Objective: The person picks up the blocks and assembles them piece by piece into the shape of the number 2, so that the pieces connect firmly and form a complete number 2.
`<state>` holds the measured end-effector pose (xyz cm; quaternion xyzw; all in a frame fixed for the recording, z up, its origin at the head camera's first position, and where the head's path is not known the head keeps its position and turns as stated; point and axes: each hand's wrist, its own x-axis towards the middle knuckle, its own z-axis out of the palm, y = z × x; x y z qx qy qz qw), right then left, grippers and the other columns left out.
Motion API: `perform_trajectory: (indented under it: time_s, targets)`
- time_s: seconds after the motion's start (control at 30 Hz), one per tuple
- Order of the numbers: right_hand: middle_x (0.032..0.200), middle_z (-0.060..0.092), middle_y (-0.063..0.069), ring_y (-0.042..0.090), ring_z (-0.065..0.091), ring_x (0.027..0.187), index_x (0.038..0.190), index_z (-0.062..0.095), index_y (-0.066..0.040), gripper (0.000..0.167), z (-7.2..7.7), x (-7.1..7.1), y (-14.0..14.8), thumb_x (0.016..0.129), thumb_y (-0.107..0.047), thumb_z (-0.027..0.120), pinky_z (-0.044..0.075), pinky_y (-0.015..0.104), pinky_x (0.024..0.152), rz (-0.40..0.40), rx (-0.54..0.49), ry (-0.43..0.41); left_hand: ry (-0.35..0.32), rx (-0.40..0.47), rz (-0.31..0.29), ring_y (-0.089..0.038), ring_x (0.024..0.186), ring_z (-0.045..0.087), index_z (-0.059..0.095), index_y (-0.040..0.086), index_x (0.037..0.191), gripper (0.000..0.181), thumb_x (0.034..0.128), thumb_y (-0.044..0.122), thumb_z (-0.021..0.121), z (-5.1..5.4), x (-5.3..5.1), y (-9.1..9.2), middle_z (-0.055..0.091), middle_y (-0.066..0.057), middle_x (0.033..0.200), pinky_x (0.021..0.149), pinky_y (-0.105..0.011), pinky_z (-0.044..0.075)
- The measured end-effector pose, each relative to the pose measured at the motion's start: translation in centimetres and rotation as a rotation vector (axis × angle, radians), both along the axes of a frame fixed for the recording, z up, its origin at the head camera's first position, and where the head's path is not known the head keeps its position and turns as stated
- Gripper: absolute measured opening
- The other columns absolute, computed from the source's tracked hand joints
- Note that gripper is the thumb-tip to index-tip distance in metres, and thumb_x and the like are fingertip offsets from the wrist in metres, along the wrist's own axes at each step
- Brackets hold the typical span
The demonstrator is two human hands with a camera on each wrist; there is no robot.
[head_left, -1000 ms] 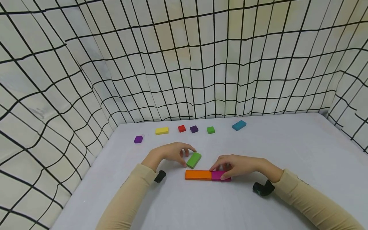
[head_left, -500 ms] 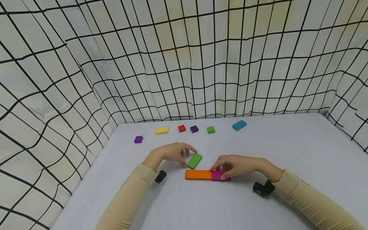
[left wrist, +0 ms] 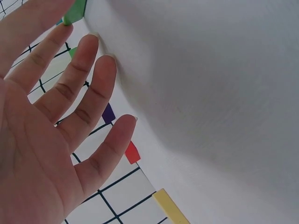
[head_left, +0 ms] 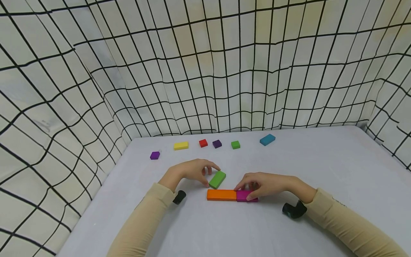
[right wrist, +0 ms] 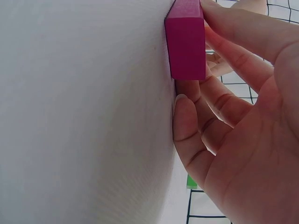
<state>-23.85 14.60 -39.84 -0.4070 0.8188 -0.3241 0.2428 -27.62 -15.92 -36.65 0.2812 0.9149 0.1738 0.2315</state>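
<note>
Black netting, white tabletop, yellow block, red block, blue block

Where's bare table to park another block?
Free: table right of the blue block, beyond the right hand; also the orange block's near side, between the sleeves. Crowded: around the left hand, larger green block and pink block.

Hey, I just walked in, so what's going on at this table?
A person is handling colored blocks with both bare hands. The left hand pinches a long green block set at an angle, while the right hand holds a magenta block that sits end to end with an orange block. Farther back on the white table lie six more: purple, yellow, red, dark purple, small green and blue. Neither hand is touching those.
</note>
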Motion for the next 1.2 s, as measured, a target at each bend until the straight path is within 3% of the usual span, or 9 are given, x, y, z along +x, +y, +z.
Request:
perform_trajectory:
  time_s: [1.2]
  targets:
    - [0.109,0.06,-0.009,0.015,0.056,0.097,0.132,0.069,-0.022,0.038,-0.3,-0.18,0.06,0.094,-0.022,0.076,0.052,0.028,0.081,0.0,-0.001,-0.001,-0.019,0.015,0.019,-0.018,0.105,0.054,0.064,0.028,0.138,0.058,0.0858,0.014,0.084,-0.33,0.04,-0.04,0.061,0.006,0.111,0.087,-0.035,0.05]
